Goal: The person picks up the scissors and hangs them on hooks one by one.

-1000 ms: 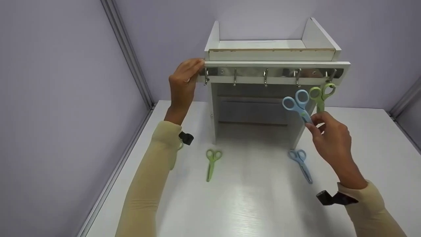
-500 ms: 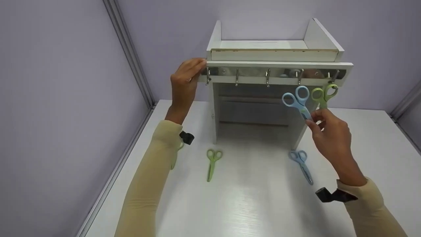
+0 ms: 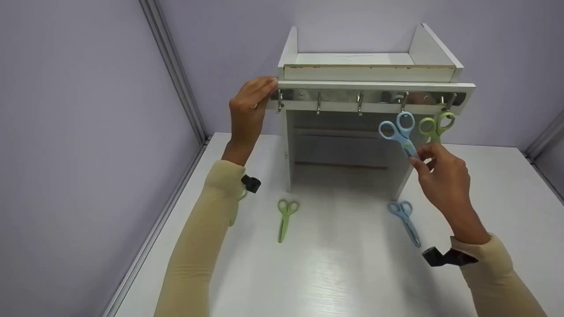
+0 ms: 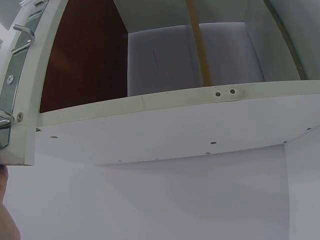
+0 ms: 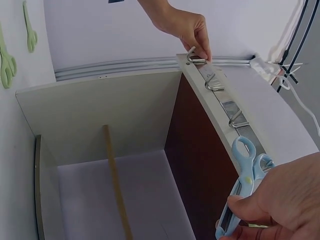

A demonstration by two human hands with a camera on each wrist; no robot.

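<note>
Head, left-wrist and right-wrist views of a white shelf unit (image 3: 370,72) with a row of metal hooks (image 3: 361,102) along its front rail. The right hand (image 3: 440,176) pinches the blue scissors (image 3: 398,134) by the blades, handle loops raised just below the fourth hook from the rail's left end; whether a loop has caught that hook cannot be told from the head view. The left hand (image 3: 249,108) curls its fingers round the rail's left end, beside the first hook. One pair of green scissors (image 3: 434,125) already hangs from the rightmost hook. Remaining on the table (image 3: 335,273) in front of the unit: a second green pair (image 3: 285,218) toward the left and a second blue pair (image 3: 405,220) toward the right. Judged progress: one pair hung, one in hand, two left.
</note>
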